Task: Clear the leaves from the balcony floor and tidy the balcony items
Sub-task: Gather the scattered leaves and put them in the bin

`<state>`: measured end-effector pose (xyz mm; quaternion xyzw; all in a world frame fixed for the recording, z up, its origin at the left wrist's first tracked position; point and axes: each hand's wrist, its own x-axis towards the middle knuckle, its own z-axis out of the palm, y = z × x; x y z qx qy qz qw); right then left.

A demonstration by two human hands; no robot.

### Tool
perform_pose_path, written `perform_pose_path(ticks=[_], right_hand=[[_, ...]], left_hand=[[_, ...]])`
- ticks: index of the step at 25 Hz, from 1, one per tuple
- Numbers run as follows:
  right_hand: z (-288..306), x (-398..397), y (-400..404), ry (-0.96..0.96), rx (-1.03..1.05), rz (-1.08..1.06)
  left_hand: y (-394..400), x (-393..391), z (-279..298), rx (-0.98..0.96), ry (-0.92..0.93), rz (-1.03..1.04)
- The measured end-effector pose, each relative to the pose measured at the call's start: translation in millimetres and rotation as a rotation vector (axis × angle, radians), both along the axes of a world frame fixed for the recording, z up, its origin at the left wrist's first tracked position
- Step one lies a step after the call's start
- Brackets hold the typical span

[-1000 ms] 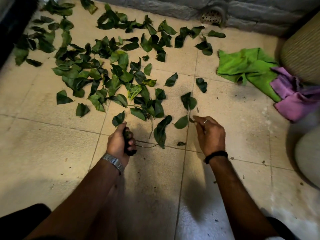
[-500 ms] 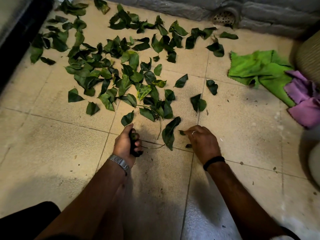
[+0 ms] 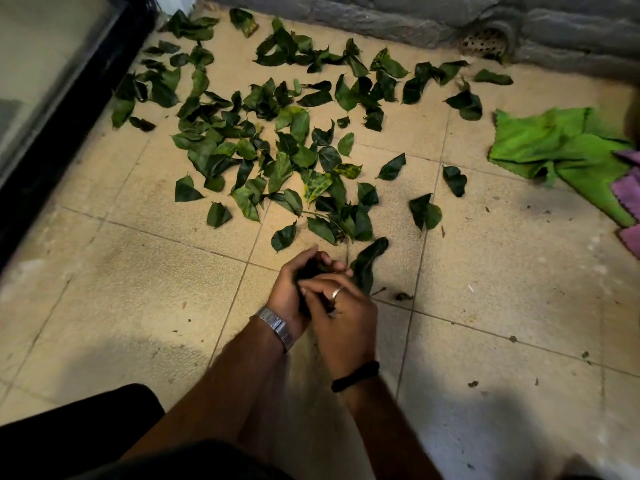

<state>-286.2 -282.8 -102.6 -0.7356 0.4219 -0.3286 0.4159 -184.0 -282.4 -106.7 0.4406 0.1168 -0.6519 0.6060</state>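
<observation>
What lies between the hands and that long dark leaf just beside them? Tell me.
Nothing visible. The long dark leaf lies on bare floor tile right beside the right hand, whose fingers meet the left hand, which grips a leaf bunch.

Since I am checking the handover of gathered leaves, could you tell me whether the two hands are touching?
Touching: the head view shows the right hand overlapping and pressed against the left hand, which grips a dark leaf bundle.

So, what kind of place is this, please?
Probably a balcony or small outdoor terrace: a tiled floor strewn with fallen leaves, a round drain grate low in the rough grey wall.
</observation>
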Motion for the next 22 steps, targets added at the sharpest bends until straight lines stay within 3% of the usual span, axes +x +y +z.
perform_pose_path(ticks=[2, 5, 9, 12, 14, 17, 22], right_hand=[[-12, -2, 1, 0.202, -0.156, 0.005], [-13, -3, -1, 0.43, -0.249, 0.07], [-5, -22, 1, 0.274, -0.143, 0.304], [-16, -66, -26, 0.189, -0.146, 0.047], [-37, -97, -47, 0.369, -0.137, -0.045], [-70, -124, -54, 0.548, -0.19, 0.036], [-55, -87, -60, 0.39, -0.099, 0.049]], left_hand=[[-1, -5, 4, -0.012, -0.006, -0.016], [2, -11, -4, 0.167, -0.172, 0.014], [6, -3, -17, 0.433, -0.458, 0.171], [5, 8, -10, 0.421, -0.403, 0.228], [6, 17, -7, 0.379, -0.358, 0.28], [8, 23, -9, 0.361, -0.324, 0.294], [14, 29, -12, 0.344, -0.297, 0.283]])
